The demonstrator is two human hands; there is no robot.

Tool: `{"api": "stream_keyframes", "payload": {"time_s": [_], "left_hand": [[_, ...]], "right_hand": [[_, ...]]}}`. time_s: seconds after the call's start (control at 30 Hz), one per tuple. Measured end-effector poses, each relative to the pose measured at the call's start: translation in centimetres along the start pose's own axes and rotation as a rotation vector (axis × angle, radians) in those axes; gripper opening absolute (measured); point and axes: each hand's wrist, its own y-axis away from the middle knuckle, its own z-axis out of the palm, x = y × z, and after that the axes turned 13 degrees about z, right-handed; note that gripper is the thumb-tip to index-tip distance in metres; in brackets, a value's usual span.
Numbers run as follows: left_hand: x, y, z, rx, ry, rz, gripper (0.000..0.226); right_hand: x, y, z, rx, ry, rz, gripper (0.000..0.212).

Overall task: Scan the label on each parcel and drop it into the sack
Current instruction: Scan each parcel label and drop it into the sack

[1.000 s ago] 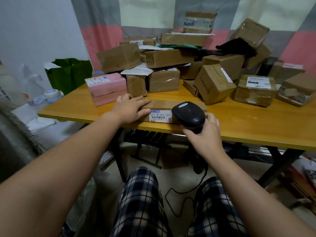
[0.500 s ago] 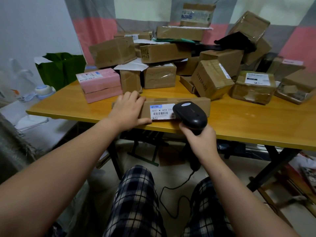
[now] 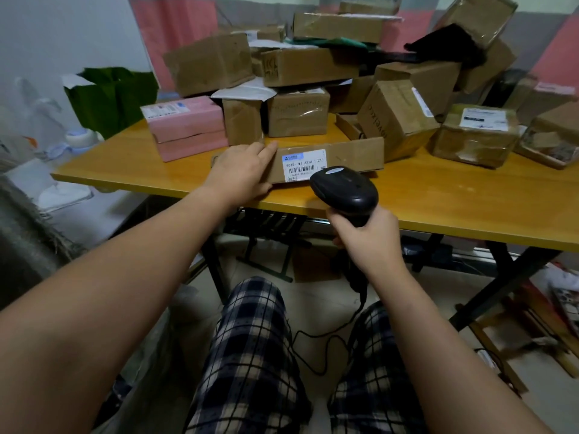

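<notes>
The left hand point(image 3: 241, 170) is lying on the left end of the flat parcel point(image 3: 329, 158), its fingers point(image 3: 266, 150) stretched along the top edge and the thumb pressing the front face, tilting that face up toward the camera. The right hand point(image 3: 369, 236) is wrapping its fingers tight around the handle of the black scanner point(image 3: 344, 187), whose head is hovering just in front of the white label point(image 3: 304, 166) and covering its lower right corner. Held this close, the scanner may be missing the barcode, and the read could fail. The parcel is sitting near the front edge of the tabletop point(image 3: 454, 198), so a loose grip could let it slide off. The pile of boxes point(image 3: 313, 67) behind is leaning and might topple. No sack is clearly showing.
</notes>
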Motion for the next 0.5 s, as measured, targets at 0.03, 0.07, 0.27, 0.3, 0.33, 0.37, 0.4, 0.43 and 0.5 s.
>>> {"api": "stream_keyframes", "payload": {"time_s": [0.03, 0.07, 0.27, 0.3, 0.33, 0.37, 0.4, 0.43, 0.5], "left_hand": [[0.0, 0.1, 0.1, 0.028, 0.017, 0.006, 0.075], [0.0, 0.3, 0.2, 0.057, 0.037, 0.012, 0.073], [-0.2, 0.4, 0.3, 0.109, 0.117, -0.012, 0.072], [-0.2, 0.3, 0.3, 0.108, 0.122, -0.017, 0.073], [-0.2, 0.3, 0.3, 0.105, 0.123, -0.022, 0.074], [-0.2, 0.4, 0.2, 0.103, 0.122, -0.025, 0.074], [-0.2, 0.4, 0.2, 0.101, 0.119, -0.025, 0.075], [-0.1, 0.4, 0.2, 0.099, 0.116, -0.025, 0.075], [0.1, 0.3, 0.2, 0.091, 0.112, -0.026, 0.075]], "right_hand": [[0.1, 0.1, 0.0, 0.007, -0.005, -0.001, 0.016], [0.2, 0.2, 0.1, 0.012, -0.010, -0.001, 0.015], [0.3, 0.5, -0.1, 0.008, 0.006, 0.008, 0.016], [0.2, 0.5, -0.1, 0.000, 0.006, 0.009, 0.016], [0.1, 0.6, 0.0, -0.008, 0.006, 0.009, 0.016], [-0.1, 0.6, 0.0, -0.013, 0.006, 0.007, 0.016], [-0.2, 0.7, 0.0, -0.016, 0.006, 0.004, 0.015], [-0.4, 0.8, 0.0, -0.019, 0.006, 0.003, 0.015], [-0.6, 0.8, 0.0, -0.025, 0.017, 0.003, 0.014]]}}
